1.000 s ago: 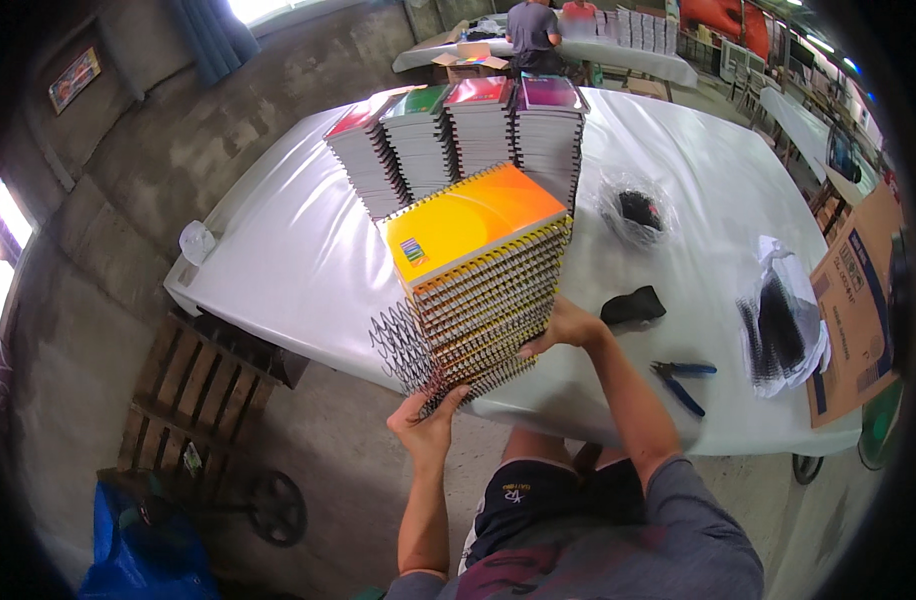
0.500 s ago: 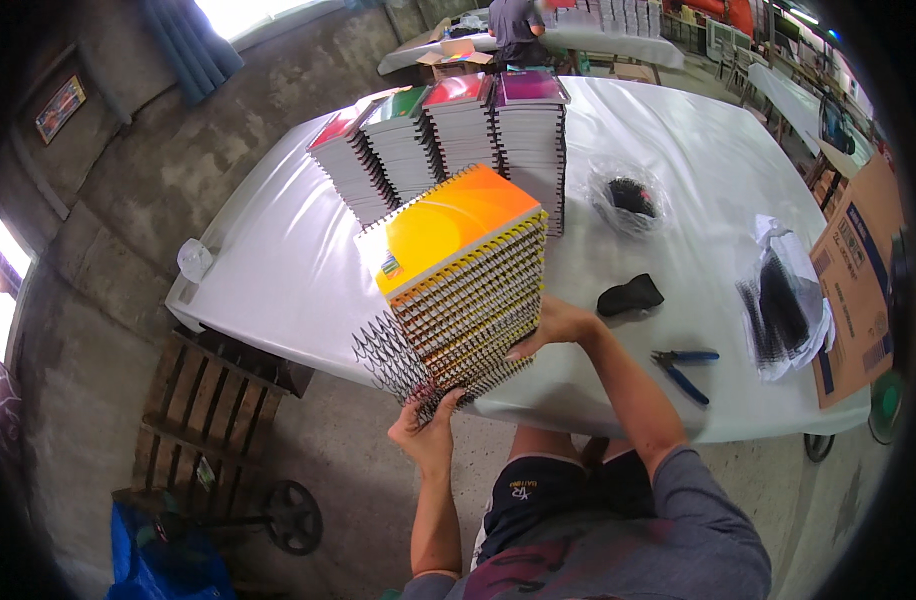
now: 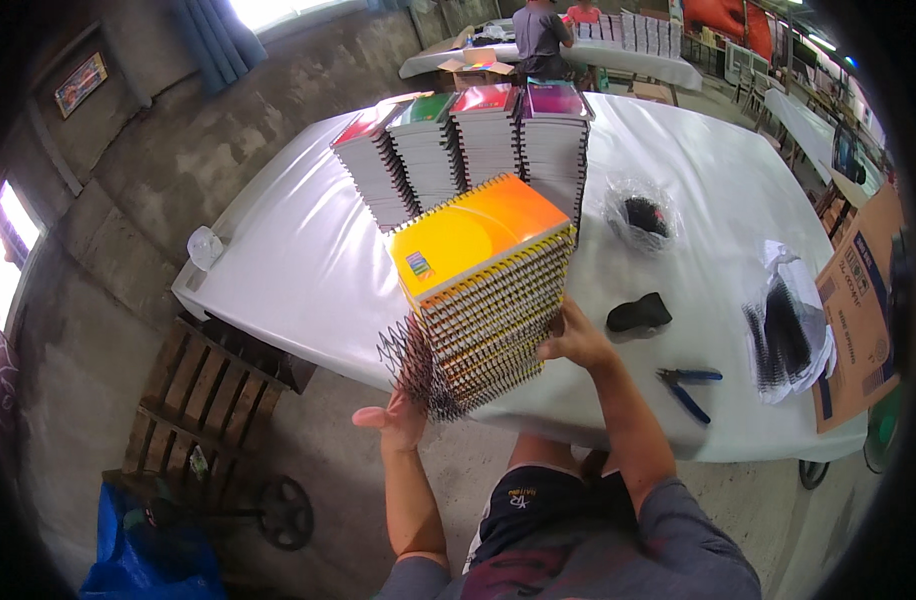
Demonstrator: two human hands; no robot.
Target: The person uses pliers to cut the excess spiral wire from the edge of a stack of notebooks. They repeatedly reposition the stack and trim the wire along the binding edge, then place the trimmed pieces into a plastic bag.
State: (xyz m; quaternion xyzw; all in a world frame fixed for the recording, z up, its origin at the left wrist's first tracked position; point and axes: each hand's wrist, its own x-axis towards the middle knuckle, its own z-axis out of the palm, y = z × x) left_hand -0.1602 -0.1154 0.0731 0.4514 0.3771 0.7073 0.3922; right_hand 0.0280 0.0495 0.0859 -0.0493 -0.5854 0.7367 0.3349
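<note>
A tall stack of yellow and orange spiral-bound notebooks [image 3: 483, 235] is in front of me at the near table edge, slightly tilted. Long wire-like coil ends [image 3: 403, 350] stick out past its left end. My left hand [image 3: 403, 415] lies against these ends, its thumb stretched out to the left and its fingers partly hidden behind the coils. On the right side of the stack, my right hand [image 3: 581, 338] grips the notebooks, thumb on the coil side and the other fingers out of sight. Whether the stack's base rests on the table is hidden.
Behind stand stacks of red, green and purple notebooks [image 3: 553, 150]. To the right lie a clear bag with black coils [image 3: 643, 215], a black pouch-like item [image 3: 639, 314], blue-handled pliers [image 3: 690, 392], a white bag of coils [image 3: 783, 330] and a cardboard box [image 3: 858, 310]. A person [image 3: 540, 40] is farther back.
My left thumb has come off the coil ends and now points outward, with the fingers moved up along them. The right hand keeps its hold. The whole view has shifted slightly.
</note>
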